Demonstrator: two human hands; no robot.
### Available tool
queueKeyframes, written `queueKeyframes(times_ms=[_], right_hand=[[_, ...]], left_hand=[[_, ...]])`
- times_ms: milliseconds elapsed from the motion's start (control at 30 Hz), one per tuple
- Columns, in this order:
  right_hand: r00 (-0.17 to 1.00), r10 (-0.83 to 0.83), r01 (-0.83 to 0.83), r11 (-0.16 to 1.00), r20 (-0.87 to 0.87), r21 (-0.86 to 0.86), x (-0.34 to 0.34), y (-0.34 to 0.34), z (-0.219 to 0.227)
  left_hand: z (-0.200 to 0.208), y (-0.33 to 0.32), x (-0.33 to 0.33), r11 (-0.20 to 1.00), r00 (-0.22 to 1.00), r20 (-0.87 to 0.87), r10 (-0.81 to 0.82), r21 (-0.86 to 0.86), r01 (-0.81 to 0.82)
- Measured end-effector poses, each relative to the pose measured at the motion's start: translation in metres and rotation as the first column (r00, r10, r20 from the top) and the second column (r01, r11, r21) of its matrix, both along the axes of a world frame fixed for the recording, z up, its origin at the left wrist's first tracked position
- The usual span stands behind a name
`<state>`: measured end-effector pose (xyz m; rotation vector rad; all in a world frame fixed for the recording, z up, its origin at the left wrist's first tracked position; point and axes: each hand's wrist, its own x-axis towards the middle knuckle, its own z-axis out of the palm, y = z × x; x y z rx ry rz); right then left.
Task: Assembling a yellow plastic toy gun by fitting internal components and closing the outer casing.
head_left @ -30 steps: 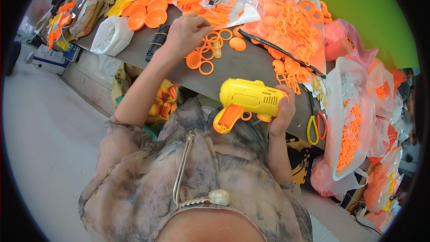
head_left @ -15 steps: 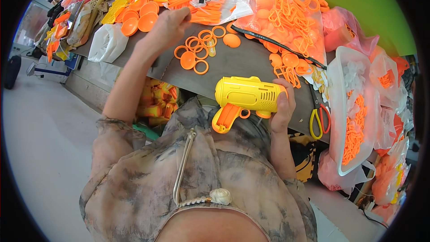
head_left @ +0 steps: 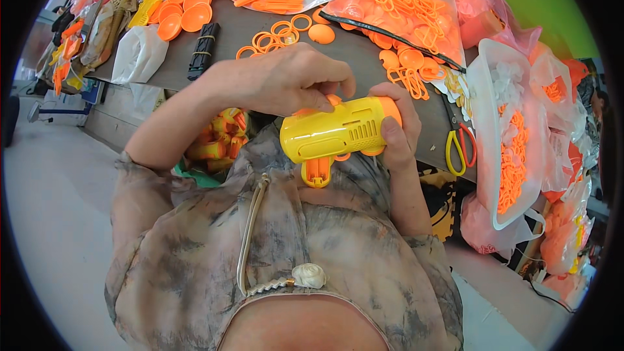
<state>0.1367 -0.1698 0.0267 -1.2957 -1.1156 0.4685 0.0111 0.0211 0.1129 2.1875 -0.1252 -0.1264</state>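
Observation:
A yellow toy gun [head_left: 331,131] with an orange muzzle end and a yellow grip is held in front of my chest. My right hand [head_left: 398,127] is closed round its muzzle end, thumb on the near side. Above the gun's top, my left hand [head_left: 296,81] is closed, with thumb and fingers pinching a small orange plastic part [head_left: 334,100] against the gun's upper edge. The fingers partly hide that part. Just beyond the left hand lie several orange rings [head_left: 284,31] and an orange dome-shaped cap [head_left: 322,34] on the dark table [head_left: 227,32].
Scissors [head_left: 460,149] with yellow and red handles lie right of my right hand. A white plastic bin [head_left: 484,156] holds orange pieces. Farther back are a bag of orange parts [head_left: 396,6], orange cups [head_left: 195,17] and a black block [head_left: 203,51]. Yellow-orange parts [head_left: 221,140] sit below the table edge.
My left hand has come back from the orange sticks at the rear to the gun's top. The right hand has shifted slightly left with the gun, which is now turned a little.

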Motion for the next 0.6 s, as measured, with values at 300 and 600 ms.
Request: queueKeyframes(times_ms=[300,600], right_hand=[[0.989,-0.144,0.145,0.989,0.030,-0.039,-0.014,-0.005,-0.013],[0.964,-0.262,0.262,0.965,-0.036,-0.007,-0.018,-0.003,-0.029]], left_hand=[[-0.063,-0.021,-0.016,0.918,0.940,0.100,0.325,-0.272,-0.289],[-0.079,-0.065,-0.026,0.831,0.801,0.528,0.281,0.283,-0.478]])
